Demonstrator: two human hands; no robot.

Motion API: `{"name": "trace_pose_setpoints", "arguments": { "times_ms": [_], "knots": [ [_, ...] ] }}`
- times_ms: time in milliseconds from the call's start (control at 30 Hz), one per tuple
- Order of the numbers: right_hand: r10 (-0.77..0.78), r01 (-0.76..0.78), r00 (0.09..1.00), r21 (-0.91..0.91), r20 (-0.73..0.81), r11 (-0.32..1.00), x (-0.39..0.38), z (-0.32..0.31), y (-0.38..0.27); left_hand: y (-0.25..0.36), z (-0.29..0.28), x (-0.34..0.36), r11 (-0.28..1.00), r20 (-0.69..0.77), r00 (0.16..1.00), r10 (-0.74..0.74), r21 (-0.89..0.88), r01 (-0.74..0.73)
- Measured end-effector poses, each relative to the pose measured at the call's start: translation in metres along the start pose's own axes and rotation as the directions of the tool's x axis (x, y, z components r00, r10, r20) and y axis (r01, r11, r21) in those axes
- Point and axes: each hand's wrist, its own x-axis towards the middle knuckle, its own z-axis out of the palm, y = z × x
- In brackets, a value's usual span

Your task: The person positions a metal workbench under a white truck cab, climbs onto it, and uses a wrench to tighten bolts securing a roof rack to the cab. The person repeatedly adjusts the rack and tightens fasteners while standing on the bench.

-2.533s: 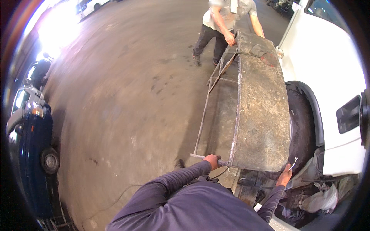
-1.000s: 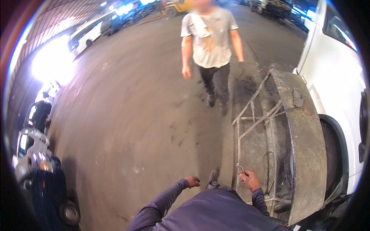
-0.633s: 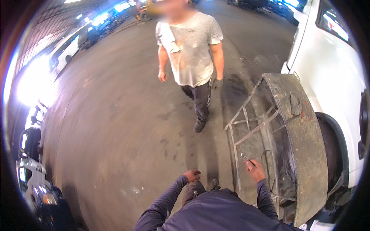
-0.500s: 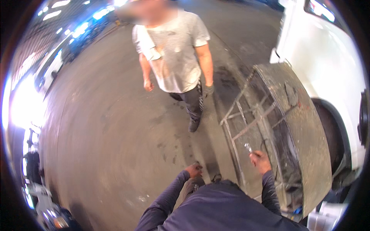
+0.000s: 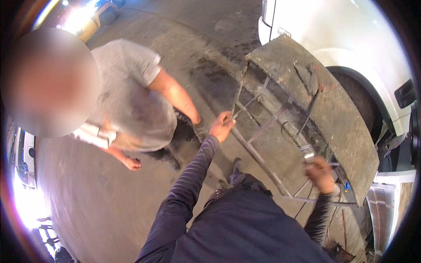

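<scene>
My left hand (image 5: 222, 127) is closed on a bar of the metal frame (image 5: 262, 161), near its far corner. A grimy, curved metal panel (image 5: 346, 136) tops the frame's right side, beside the white vehicle. Over the frame's lower right, my blurred right hand (image 5: 320, 174) grips a shiny metal wrench (image 5: 308, 156), mostly hidden by the fingers.
A co-worker in a grey shirt (image 5: 131, 87) stands close at left, a gloved hand (image 5: 201, 130) hanging near my left hand. The white vehicle (image 5: 342, 35) with its dark wheel arch (image 5: 351, 94) borders the right. A yellow vehicle (image 5: 94, 24) stands at the back.
My left hand has lifted forward from near my legs onto the frame's bar. The co-worker has come closer and shifted left in view. My right hand still carries the wrench, now further right.
</scene>
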Motion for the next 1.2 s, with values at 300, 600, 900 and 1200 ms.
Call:
{"name": "trace_pose_setpoints", "arguments": {
  "times_ms": [300,600,900,1200],
  "knots": [
    [0.330,-0.262,0.936,-0.380,0.123,0.887,0.051,0.195,0.242,0.065,-0.003,0.254,0.973,-0.119,0.972,0.203,0.139,-0.186],
    [0.400,-0.392,0.916,-0.203,-0.002,0.897,0.017,0.244,0.249,0.066,0.044,0.354,0.974,0.192,0.967,0.166,0.121,-0.191],
    [0.609,-0.607,0.793,0.090,0.011,0.789,-0.021,0.282,0.194,0.080,0.035,0.333,0.961,0.246,0.953,0.178,0.165,-0.222],
    [0.457,-0.444,0.854,0.112,-0.249,0.889,-0.010,0.260,0.079,0.125,0.040,0.406,0.905,0.412,0.907,0.092,0.346,-0.249]
  ]
}}
